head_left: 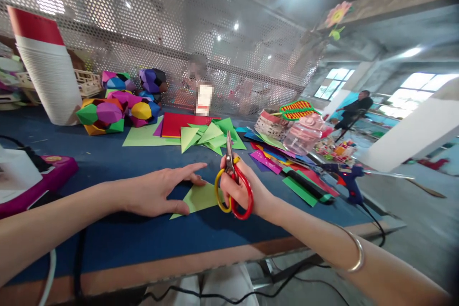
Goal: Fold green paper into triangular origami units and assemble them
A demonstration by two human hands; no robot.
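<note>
Near the table's front lies a light green paper piece [202,198], flat on the blue surface. My left hand [161,191] rests on its left part, thumb and fingers spread apart. Scissors [242,191] with one red and one yellow handle loop are in my right hand [247,186], whose fingers wrap round them. Their blades point up and away, and look closed. The right hand is at the paper's right end. Behind both hands sits a pile of light green cut triangles [208,136], beside red sheets [175,124] and a larger green sheet [143,136].
Folded paper balls [109,114] and a stack of paper cups [50,76] stand at the back left. On the right are coloured sheets [267,160], a pink jar [304,134] and a glue gun [349,179]. A person [358,107] sits farther off.
</note>
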